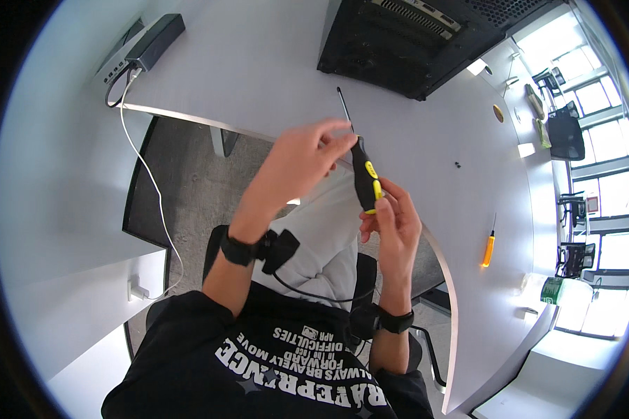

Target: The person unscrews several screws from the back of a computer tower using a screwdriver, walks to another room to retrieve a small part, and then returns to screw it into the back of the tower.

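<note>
A black-and-yellow screwdriver (363,171) is held tilted over the table's front edge, its thin dark shaft directed away from me. My right hand (396,227) is closed round the butt end of the handle, with the thumb on top. My left hand (297,157), slightly blurred, has its thumb and forefinger closed where the shaft meets the handle. Its other fingers are curled and partly hidden. Beyond the screwdriver's tip stands a black computer case (391,52) on the table.
On the light table (426,153), several tiny dark screws (458,165) lie to the right. Farther right are an orange-handled screwdriver (489,250) and a clear bottle with a green label (553,290). A black power adapter (155,42) sits at the far left, beside a white cable (149,174) hanging down.
</note>
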The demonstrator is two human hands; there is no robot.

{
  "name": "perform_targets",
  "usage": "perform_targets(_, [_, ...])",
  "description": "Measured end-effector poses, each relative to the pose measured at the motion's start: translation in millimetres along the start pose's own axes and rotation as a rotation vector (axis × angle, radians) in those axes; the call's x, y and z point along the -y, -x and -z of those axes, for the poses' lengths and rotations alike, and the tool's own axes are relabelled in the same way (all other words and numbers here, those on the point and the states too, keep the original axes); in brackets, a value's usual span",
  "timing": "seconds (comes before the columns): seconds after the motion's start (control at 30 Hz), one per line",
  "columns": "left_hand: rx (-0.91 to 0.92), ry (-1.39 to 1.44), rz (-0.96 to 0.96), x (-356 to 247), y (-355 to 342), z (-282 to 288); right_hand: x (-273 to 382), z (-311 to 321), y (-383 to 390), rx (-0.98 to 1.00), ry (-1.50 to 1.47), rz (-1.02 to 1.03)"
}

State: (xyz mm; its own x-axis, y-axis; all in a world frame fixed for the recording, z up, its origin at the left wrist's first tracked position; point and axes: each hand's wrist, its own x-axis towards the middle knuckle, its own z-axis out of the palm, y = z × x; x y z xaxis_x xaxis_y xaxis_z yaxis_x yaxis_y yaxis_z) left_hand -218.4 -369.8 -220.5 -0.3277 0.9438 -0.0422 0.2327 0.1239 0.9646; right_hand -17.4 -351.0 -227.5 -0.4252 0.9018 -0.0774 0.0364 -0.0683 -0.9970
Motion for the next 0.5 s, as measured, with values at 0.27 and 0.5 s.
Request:
perform_targets(0.27, [-0.091,0.030,0.087,2.1,-76.5,15.4,3.0,20.2,7.0,-0.068,-0.107,0.015])
perform_targets(0.5, [-0.148,0.491,0.232,4.0,-102.2,9.5,0.9,24.5,7.4,-0.024,-0.115,0.022])
